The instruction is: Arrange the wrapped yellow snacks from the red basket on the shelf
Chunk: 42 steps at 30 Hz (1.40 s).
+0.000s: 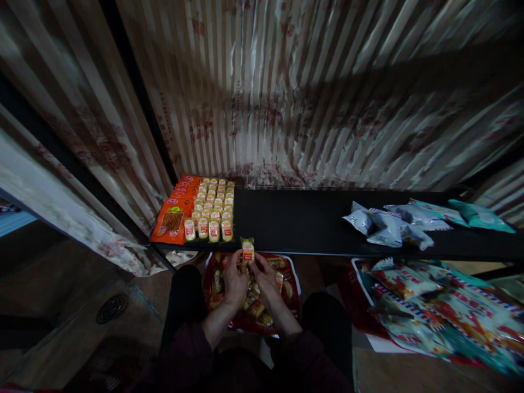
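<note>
Between the fingertips of my left hand (pixel 235 281) and my right hand (pixel 266 281) is a small wrapped snack cake (pixel 248 251), upright with its red and yellow label towards me. Both hands are closed on its lower part. They are just in front of the black shelf (pixel 286 218), above a red box (pixel 295 278) with more wrapped cakes (pixel 256 308) loose inside. On the shelf's left end, similar wrapped cakes (pixel 213 231) stand in stacked rows beside orange snack packets (pixel 174 210).
Silver bags (pixel 385 226) and teal bags (pixel 481 214) lie on the shelf's right part. Below them, a second red box (pixel 356 305) is heaped with large snack bags (pixel 462 305). Striped curtains (pixel 262 98) hang behind the shelf; a dark post (pixel 139 82) rises at its left end.
</note>
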Tool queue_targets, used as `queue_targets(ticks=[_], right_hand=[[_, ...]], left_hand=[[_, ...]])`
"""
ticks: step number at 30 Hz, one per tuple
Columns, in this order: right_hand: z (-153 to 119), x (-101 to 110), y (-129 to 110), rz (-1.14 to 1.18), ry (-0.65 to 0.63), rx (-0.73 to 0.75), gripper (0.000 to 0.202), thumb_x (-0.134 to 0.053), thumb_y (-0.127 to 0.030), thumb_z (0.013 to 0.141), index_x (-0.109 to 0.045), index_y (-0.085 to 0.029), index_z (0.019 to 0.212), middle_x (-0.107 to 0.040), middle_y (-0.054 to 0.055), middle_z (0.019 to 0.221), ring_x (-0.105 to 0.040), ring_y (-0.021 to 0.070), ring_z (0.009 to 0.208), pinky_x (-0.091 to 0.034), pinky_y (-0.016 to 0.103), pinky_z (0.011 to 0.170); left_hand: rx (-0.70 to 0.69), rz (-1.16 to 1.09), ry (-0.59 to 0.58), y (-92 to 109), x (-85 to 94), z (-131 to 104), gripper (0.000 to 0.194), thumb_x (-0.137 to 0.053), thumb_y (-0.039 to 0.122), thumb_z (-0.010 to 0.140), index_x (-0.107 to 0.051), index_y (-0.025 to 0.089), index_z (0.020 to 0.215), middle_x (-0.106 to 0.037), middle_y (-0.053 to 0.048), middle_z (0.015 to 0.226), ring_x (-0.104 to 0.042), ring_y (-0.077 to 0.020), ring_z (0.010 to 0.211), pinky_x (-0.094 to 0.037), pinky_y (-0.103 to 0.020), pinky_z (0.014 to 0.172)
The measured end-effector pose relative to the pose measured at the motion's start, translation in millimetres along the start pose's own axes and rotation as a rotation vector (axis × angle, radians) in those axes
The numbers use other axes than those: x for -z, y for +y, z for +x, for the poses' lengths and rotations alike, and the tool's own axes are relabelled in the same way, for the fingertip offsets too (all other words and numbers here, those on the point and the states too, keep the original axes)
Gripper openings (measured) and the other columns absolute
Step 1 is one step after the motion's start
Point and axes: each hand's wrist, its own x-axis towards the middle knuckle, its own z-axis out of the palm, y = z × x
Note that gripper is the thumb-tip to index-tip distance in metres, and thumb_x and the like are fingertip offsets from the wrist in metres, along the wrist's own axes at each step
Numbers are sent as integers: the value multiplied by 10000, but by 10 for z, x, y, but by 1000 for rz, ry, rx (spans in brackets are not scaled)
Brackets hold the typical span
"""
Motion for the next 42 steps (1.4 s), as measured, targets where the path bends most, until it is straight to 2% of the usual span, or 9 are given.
queue_targets(ticks=[7,13,20,25,32,42], right_hand=[[129,26,-43,-55,61,24,418,-670,-407,664,-660,-236,1045,-702,29,999,-622,236,952,-474,374,866],[271,40,-102,-123,49,88,426,-658,-409,663,-663,-214,1041,-706,31,987,-626,227,935,-483,367,861],[452,28,-114,-223,41,122,379,-624,-365,696,-652,-209,1040,-705,32,991,-635,207,898,-481,363,865],[577,27,-175,-209,12,122,372,-605,-360,716,-640,-191,1045,-696,46,1007,-633,200,899,-480,342,859],[847,15,-152,-320,39,193,344,-586,-370,739,-655,-198,1030,-705,47,981,-636,203,880,-491,334,829],[1310,-3,-207,-393,29,206,306,-585,-352,719,-668,-215,980,-713,35,951,-645,202,865,-495,338,828]], left_hand=[[-48,51,33,61,-81,101,446,-441,23,685,-593,205,1062,-618,-71,1044,-556,-180,982,-430,-340,916],[-44,90,36,187,-105,195,446,-431,20,702,-571,199,1085,-600,-67,1040,-562,-163,949,-444,-327,896],[-54,81,50,169,-155,304,484,-435,14,692,-548,182,1131,-610,-75,1084,-573,-160,980,-447,-318,914],[-62,52,22,149,-207,399,477,-400,20,721,-540,178,1149,-608,-76,1148,-566,-155,1042,-429,-322,959],[-85,100,29,133,-317,595,452,-401,41,729,-559,172,1131,-609,-78,1156,-549,-162,1081,-407,-327,991],[20,227,17,326,-462,949,431,-433,85,749,-561,132,1158,-604,-111,1174,-533,-180,1113,-379,-311,1011]])
